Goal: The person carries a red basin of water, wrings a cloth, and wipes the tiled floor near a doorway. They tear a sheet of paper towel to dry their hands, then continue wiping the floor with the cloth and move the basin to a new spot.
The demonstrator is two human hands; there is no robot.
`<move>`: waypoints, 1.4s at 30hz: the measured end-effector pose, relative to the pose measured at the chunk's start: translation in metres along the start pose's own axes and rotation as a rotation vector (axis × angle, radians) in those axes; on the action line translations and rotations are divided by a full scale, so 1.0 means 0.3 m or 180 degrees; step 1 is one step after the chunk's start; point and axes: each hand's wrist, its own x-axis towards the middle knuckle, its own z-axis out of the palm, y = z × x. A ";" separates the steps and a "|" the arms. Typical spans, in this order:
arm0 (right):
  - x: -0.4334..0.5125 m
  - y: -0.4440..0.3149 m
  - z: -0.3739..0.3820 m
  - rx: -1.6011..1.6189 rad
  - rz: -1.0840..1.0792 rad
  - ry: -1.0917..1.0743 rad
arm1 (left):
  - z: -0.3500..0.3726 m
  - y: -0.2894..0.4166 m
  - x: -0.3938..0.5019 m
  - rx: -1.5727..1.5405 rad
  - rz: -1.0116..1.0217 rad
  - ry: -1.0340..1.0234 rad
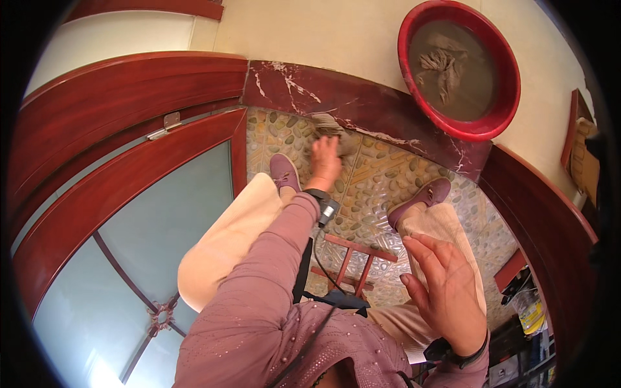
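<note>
A wet, greyish cloth [328, 127] lies bunched on the pebble-patterned floor tiles, against the dark red marble threshold [310, 87]. My left hand [326, 160] presses on that cloth, its fingers blurred over the near part. My right hand [449, 286] hangs over my right knee with its fingers spread and holds nothing. Beyond the threshold, at the upper right, stands a red plastic basin [507, 97] of murky water, with another crumpled cloth [444, 68] partly under the water.
A red wooden door with frosted glass panes [179, 194] stands at the left. Between my feet and body is a red wooden stool frame [359, 250]. My purple shoes [285, 169] rest on the tiles. Shelves with assorted items [531, 315] are at the lower right.
</note>
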 end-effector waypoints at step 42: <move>-0.307 0.520 -0.112 0.1603 -0.0317 0.0876 | -1.345 0.797 -0.473 -0.2824 0.1540 -0.1293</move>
